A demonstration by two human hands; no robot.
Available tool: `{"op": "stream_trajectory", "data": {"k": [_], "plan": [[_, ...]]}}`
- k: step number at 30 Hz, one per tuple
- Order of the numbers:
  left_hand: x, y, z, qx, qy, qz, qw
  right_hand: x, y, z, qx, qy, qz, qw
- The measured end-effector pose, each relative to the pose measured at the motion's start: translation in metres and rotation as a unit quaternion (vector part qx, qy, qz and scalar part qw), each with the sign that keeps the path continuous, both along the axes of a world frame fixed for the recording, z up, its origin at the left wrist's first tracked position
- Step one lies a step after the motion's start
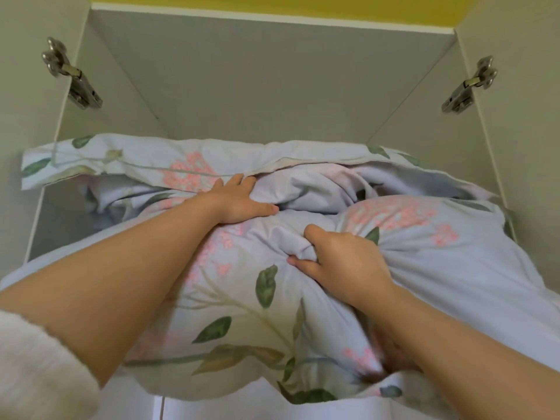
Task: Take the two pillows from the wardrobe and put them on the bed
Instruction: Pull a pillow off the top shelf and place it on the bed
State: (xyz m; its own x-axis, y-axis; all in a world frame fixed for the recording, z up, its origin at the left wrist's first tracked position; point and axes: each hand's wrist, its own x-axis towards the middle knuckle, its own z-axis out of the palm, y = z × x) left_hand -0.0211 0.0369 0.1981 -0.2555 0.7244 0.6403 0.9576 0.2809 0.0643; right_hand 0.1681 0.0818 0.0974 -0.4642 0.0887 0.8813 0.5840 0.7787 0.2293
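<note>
Two pale blue pillows with pink flowers and green leaves lie in the open white wardrobe [272,86]. The near pillow [242,313] hangs out over the shelf's front edge toward me. The far pillow [121,162] lies behind it, deeper on the shelf, its flap edge spread across the width. My left hand [239,198] reaches between the two, fingers spread and pressed on the fabric at the near pillow's back edge. My right hand [339,256] is clenched on a bunch of the near pillow's cover at its top.
Both wardrobe doors stand open at the sides, with metal hinges at the left [71,74] and right [468,86]. A yellow wall strip [272,3] shows above the wardrobe. A white fluffy sleeve [36,368] covers my left upper arm.
</note>
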Motion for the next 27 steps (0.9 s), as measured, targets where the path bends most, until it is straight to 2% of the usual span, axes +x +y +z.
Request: {"op": "stream_trajectory", "data": {"k": [8, 12, 14, 15, 17, 19, 20, 27], "plan": [[0.005, 0.019, 0.015, 0.018, 0.014, 0.04, 0.999, 0.025, 0.013, -0.025, 0.142, 0.033, 0.007, 0.989], [0.001, 0.034, 0.031, -0.029, -0.009, 0.085, 0.996, 0.049, 0.018, -0.012, 0.167, 0.027, 0.004, 0.986], [0.004, 0.041, 0.035, -0.024, -0.036, 0.077, 0.996, 0.057, 0.016, -0.008, 0.133, 0.012, -0.009, 0.991], [0.008, 0.043, 0.034, -0.002, -0.02, 0.073, 0.997, 0.058, 0.014, -0.006, 0.104, 0.008, -0.012, 0.995], [0.02, 0.044, 0.026, 0.057, 0.079, 0.074, 0.992, 0.057, 0.015, -0.006, 0.045, -0.003, -0.015, 0.999], [0.027, 0.044, 0.018, 0.089, 0.186, 0.069, 0.976, 0.052, 0.021, -0.012, 0.104, -0.011, -0.038, 0.994], [0.028, 0.044, 0.017, 0.084, 0.21, 0.07, 0.972, 0.05, 0.023, -0.016, 0.119, -0.013, -0.035, 0.992], [0.029, 0.049, 0.022, -0.018, 0.138, 0.121, 0.983, 0.06, 0.035, -0.04, 0.228, -0.036, 0.013, 0.973]]}}
